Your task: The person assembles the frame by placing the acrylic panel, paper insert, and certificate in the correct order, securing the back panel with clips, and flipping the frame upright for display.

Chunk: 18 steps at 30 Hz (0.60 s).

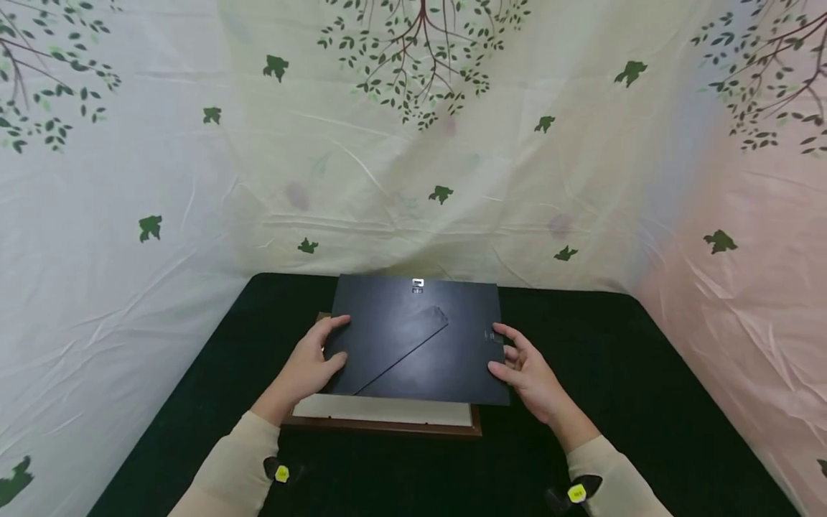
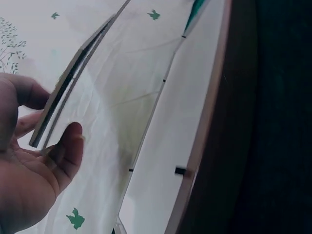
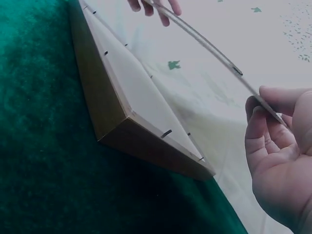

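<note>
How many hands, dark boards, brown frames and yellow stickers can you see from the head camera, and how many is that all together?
Left hand and right hand: 2
Dark board: 1
Brown frame: 1
Left yellow sticker and right yellow sticker: 2
Total: 6

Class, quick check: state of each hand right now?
Left hand: closed, holding the dark backing board.
Right hand: closed, holding the same board.

Head view: dark board (image 1: 394, 345) hides most of my frame (image 1: 388, 428)
Marks (image 1: 489, 334) by my right hand (image 1: 531, 370), perhaps lettering, are unreadably small.
</note>
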{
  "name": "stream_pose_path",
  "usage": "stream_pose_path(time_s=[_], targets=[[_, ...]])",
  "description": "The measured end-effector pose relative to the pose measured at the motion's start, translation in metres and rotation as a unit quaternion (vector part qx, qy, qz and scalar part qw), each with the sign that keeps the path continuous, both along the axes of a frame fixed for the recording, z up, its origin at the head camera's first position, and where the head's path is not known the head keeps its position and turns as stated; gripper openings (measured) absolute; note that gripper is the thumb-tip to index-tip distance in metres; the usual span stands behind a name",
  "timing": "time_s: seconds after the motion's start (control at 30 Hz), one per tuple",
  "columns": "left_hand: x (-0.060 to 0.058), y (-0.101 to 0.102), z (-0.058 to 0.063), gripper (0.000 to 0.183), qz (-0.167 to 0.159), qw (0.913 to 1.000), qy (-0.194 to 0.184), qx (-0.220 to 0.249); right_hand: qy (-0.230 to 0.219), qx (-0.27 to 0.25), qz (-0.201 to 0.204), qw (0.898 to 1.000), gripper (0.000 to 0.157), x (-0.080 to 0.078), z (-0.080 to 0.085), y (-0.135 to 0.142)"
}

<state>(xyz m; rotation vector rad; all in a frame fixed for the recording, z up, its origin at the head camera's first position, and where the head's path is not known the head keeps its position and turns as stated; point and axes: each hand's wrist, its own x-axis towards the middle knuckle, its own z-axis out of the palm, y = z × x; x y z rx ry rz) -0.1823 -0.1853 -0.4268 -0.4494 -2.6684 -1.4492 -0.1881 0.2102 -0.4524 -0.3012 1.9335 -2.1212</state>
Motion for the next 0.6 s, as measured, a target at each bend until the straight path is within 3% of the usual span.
stream_pose_path(time_s=[0.1,0.2,0.6], targets=[[-0.001,-0.004,-0.003,0.06,-0.013,0.9986,0.029,-0.043,0.003,0.008,0.006,1.0,0.076,-0.002,-0.001,0.0],[0.0,-0.006,-0.008,0.066,-0.019,0.9962,0.035,-0.078,0.004,0.031,0.003,1.0,0.077,-0.001,-0.003,0.001],[0.001,-0.018,-0.023,0.08,-0.016,0.9809,0.009,-0.194,0.008,0.118,-0.031,0.993,0.066,-0.003,-0.011,-0.01]])
